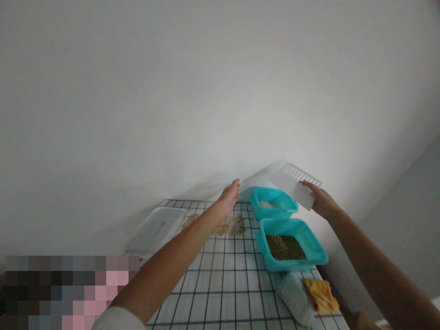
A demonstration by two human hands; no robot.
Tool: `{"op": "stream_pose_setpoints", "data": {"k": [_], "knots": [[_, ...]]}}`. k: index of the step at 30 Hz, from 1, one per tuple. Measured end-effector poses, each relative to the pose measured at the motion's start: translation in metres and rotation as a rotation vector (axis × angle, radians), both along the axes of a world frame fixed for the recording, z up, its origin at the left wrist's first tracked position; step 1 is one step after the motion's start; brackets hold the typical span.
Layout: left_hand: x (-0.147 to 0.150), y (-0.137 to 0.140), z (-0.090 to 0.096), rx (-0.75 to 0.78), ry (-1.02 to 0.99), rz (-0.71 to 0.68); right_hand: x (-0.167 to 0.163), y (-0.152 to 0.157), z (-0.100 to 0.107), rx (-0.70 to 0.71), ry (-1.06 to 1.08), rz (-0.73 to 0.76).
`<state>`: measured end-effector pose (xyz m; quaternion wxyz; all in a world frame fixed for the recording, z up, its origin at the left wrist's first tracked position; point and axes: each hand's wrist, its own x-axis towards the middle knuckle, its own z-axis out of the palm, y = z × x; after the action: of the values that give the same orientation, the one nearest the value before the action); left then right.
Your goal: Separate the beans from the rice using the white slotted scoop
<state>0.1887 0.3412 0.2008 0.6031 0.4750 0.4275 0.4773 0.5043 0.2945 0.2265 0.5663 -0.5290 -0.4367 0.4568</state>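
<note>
My right hand (322, 201) grips a white slotted plastic panel (292, 184), a thin sheet with a row of slots along its far part, tilted above the rear teal container (274, 212). That container has something pale in it. My left hand (229, 198) is raised over the far part of the table, fingers closed; whether anything small is in them is hidden. Below and around it, scattered tan bits (225, 225) lie on the grid-patterned tabletop (223, 275). Nearer me, the front teal container (318, 250) holds greenish-brown beans or pellets (285, 247).
A clear plastic lid (156, 229) lies at the far left of the table. Near the right edge are a pale cloth (295, 295) and a yellow-orange cloth (321, 295). A plain wall (206, 101) rises behind the table. The lower left corner is blurred into blocks.
</note>
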Motion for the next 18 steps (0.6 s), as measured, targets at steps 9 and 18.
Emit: {"op": "stream_pose_setpoints", "data": {"k": [9,18], "knots": [[-0.135,-0.042,0.05,0.279,0.334,-0.242,-0.167,-0.017,0.018,0.146,-0.438,0.423],[-0.203,-0.013,0.007,0.424,0.522,-0.197,-0.269,0.027,0.01,0.277,-1.136,0.618]]}}
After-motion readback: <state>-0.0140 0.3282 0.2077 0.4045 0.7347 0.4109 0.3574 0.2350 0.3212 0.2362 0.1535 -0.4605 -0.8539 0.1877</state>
